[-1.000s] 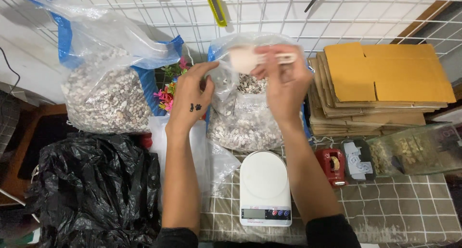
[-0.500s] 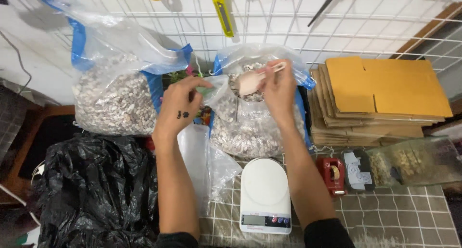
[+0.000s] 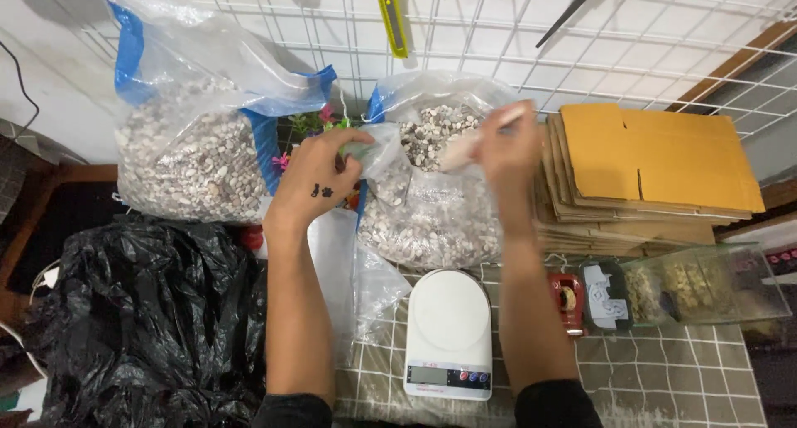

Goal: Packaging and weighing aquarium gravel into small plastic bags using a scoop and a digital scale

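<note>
My left hand (image 3: pixel 320 183) pinches the near rim of a clear plastic bag (image 3: pixel 432 220) full of small grey-brown pebble-like pieces and holds it open. My right hand (image 3: pixel 506 150) grips the handle of a pale scoop (image 3: pixel 461 152), whose bowl dips into the bag's open mouth, onto the pieces. The hand is blurred by motion. A white digital kitchen scale (image 3: pixel 448 332) sits on the tiled table just in front of the bag, between my forearms, with nothing on its platform.
A larger clear bag (image 3: pixel 191 154) of the same pieces, with blue edging, stands at the left. A black bin bag (image 3: pixel 141 312) lies at the near left. Stacked flat cardboard (image 3: pixel 656 162), a red tape dispenser (image 3: pixel 567 299) and a clear box (image 3: pixel 706 283) are at the right. A yellow cutter (image 3: pixel 390 17) hangs on the wire grid.
Both hands dropped from above the bag to its mouth. The scoop went from held up in front of me down into the bag, and my left hand took hold of the rim.
</note>
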